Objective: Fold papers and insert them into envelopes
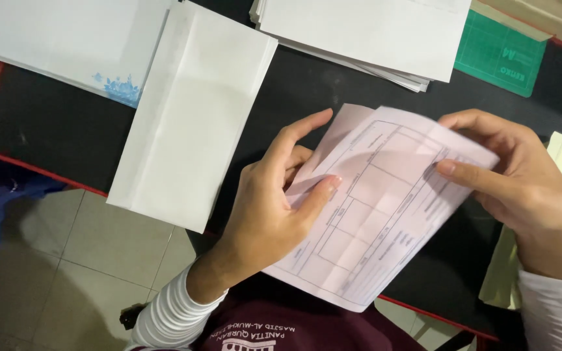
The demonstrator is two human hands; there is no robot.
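1. Pink printed form (pixel 378 208) gripped by left hand (pixel 268 208) and right hand (pixel 528 195) above the black bench (pixel 47 123); fold looks started, not creased flat.
2. White envelope (pixel 190 117) just beyond, apparently unfilled.
3. Paper stack (pixel 365 32) farthest.

I see a pale pink printed form (pixel 375 208), ruled with boxes, at centre frame. It's held tilted and partly folded, its upper left corner bent over.
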